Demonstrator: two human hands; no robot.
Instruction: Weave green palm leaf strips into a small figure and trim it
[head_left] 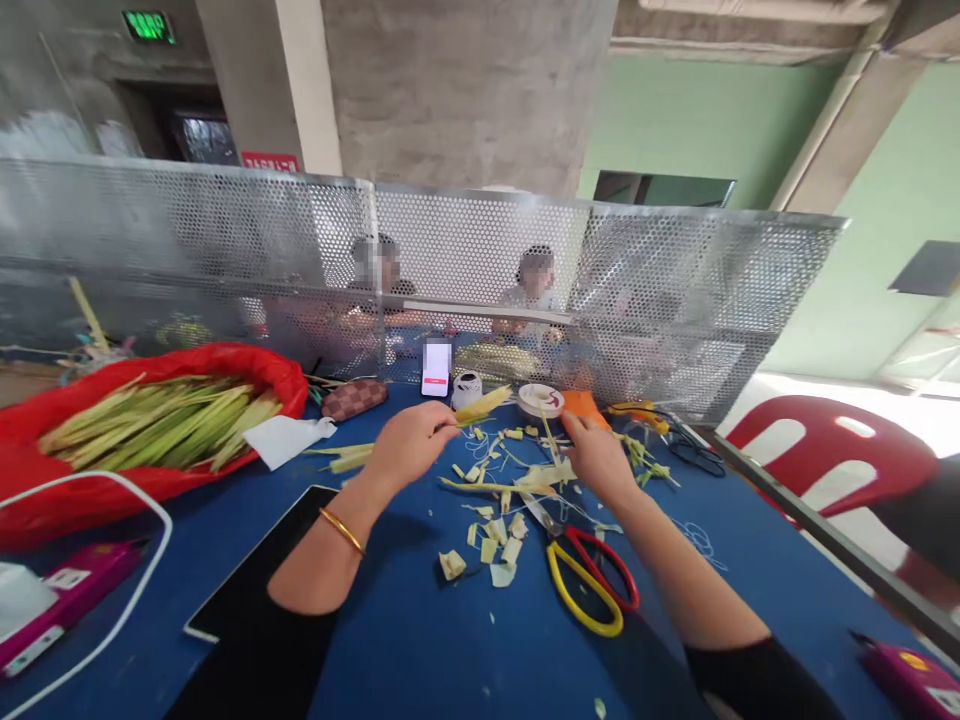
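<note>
My left hand [416, 435] is closed, pinching a yellowish dried leaf piece [484, 405] that points up and right from the fingertips. Opposite it, my right hand [600, 460] has its thumb and index finger apart, low over the scraps. A thin pale strip [551, 437] lies near that thumb; whether they touch is unclear. Scissors with one yellow and one red handle [589, 585] rest below, blades among leaf scraps [491, 540]. Behind the hands stand a white tape roll [540, 400] and a white thread spool [467, 388]. An orange item [583, 407] sits beyond my right fingertips.
A red bag [289, 375] of long green-yellow leaves [161, 420] occupies the left. A black tablet-like panel [259, 565], white cable [154, 500] and purple power strip [71, 595] lie nearer. A lit phone [435, 368] stands before a perforated metal screen [472, 240]; people sit behind it.
</note>
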